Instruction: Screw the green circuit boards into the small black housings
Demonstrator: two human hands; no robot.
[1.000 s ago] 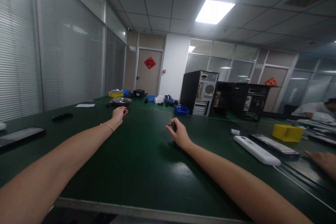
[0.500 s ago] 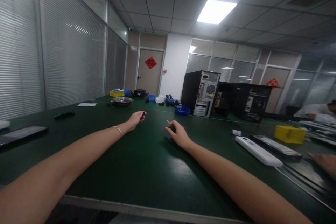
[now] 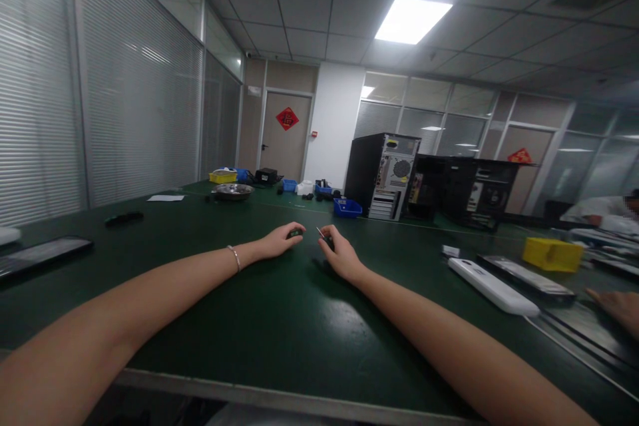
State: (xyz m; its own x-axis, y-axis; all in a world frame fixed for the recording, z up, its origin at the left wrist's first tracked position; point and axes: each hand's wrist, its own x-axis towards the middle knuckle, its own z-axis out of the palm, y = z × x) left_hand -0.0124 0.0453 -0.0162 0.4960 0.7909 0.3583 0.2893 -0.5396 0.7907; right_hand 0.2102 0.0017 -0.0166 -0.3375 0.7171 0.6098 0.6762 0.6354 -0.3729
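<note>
Over the green table, my left hand is closed on a small dark piece with a greenish face, too small to name. Opposite it, my right hand grips a small screwdriver by its dark handle. The thin metal shaft points up and to the left, towards my left hand. A short gap separates the two hands, and the screwdriver does not touch the dark piece.
Computer towers stand at the back right, near a blue bin. A metal bowl sits back left. On the right lie a white power strip, a yellow box and another person's hand. A dark tablet-like device lies left.
My left hand has moved right, closer to my right hand, and turned so the small piece's greenish face shows. My right hand with the screwdriver has stayed nearly still.
</note>
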